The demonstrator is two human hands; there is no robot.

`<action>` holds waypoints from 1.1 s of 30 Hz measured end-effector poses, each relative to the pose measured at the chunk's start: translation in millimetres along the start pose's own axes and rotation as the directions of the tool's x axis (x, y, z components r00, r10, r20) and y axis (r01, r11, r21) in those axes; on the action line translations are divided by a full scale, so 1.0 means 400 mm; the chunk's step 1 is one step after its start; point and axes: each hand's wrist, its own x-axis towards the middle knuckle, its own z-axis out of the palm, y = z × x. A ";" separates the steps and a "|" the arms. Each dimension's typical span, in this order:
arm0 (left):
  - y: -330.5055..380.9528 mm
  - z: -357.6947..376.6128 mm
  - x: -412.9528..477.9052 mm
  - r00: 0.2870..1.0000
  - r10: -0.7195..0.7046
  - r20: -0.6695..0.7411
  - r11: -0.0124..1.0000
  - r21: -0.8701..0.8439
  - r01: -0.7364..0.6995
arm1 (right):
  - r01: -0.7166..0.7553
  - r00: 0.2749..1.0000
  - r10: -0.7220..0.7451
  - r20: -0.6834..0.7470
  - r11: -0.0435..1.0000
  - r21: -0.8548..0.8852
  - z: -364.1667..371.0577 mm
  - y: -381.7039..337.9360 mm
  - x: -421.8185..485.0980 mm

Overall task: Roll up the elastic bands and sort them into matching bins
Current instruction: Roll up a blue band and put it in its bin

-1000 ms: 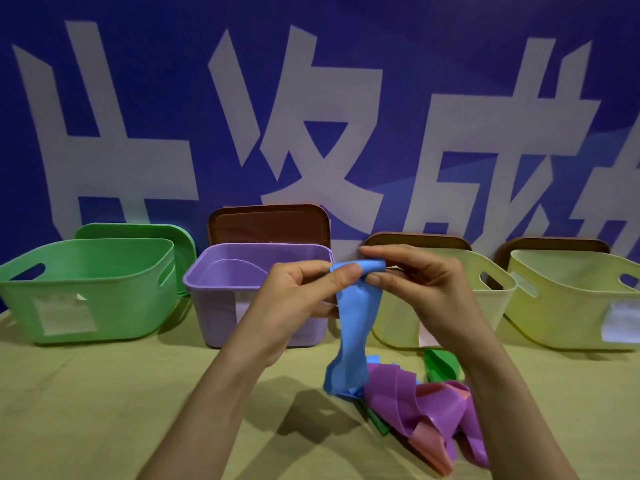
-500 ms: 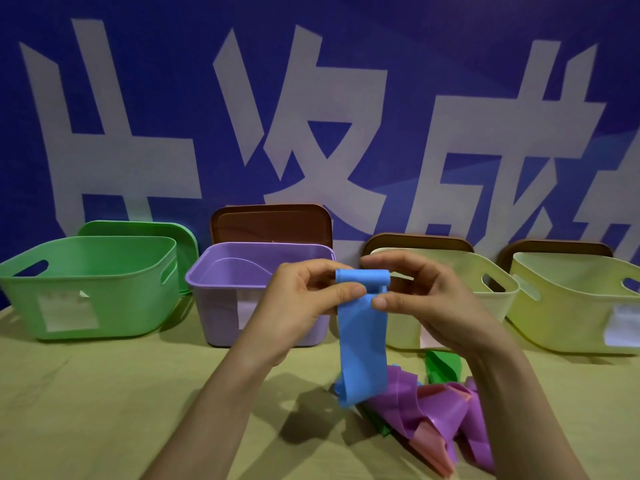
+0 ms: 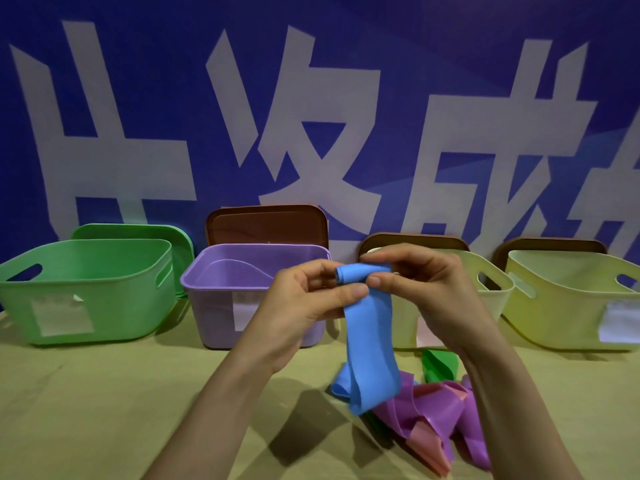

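While both hands are raised above the table [image 3: 104, 410], they share one blue band [image 3: 370, 344]. Its top end is wound into a small roll [image 3: 360, 273] and the rest hangs down in a flat doubled strip. The left hand [image 3: 304, 306] pinches the strip just under the roll, thumb laid across the front and curled fingers behind. The right hand [image 3: 427, 292] pinches the roll itself, with the thumb tip on its front and the forefinger arched over the top. Both forearms rise from the bottom edge, wrists bent slightly inward toward each other.

The band's lower loop reaches a loose pile on the table: purple bands [image 3: 426, 410], a pink band [image 3: 429, 448] and, just behind, a green band [image 3: 440, 365]. The right forearm covers the pile's right side.

Beyond the hands four bins stand in a row: a green bin [image 3: 86, 289], a purple bin [image 3: 221, 306], a pale yellow bin [image 3: 491, 296] and a yellow-green bin [image 3: 561, 306], each bearing a white label. The hands and the band hide the purple bin's right corner and much of the pale yellow bin's front. Behind the bins a green lid [image 3: 138, 232] and three brown lids [image 3: 266, 223] lean against a blue backdrop [image 3: 346, 98] with large pale characters.
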 end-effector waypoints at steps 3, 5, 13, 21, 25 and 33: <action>0.008 -0.003 -0.001 1.000 0.007 0.011 1.000 -0.023 -0.006 | 0.043 0.999 -0.043 0.011 0.999 0.009 0.001 0.002 0.003; 0.009 -0.002 0.002 1.000 0.008 -0.009 0.998 -0.054 -0.008 | 0.062 0.998 -0.062 0.010 0.998 0.025 0.003 0.007 0.005; 0.007 -0.012 0.004 0.999 0.020 -0.046 1.000 -0.021 -0.021 | -0.049 0.996 0.048 0.070 0.999 0.009 0.002 0.008 -0.001; 0.003 -0.021 0.007 0.994 0.079 -0.072 0.993 0.094 -0.072 | -0.166 0.984 0.172 0.056 0.982 -0.093 0.006 0.003 0.001; -0.003 -0.015 0.009 0.992 0.094 -0.088 0.994 0.061 -0.089 | -0.126 0.992 0.126 -0.004 0.991 -0.046 0.011 0.010 0.002; -0.009 -0.014 0.012 0.998 -0.007 -0.057 0.998 0.056 0.010 | -0.086 0.995 0.086 -0.043 0.996 0.006 0.005 0.013 0.005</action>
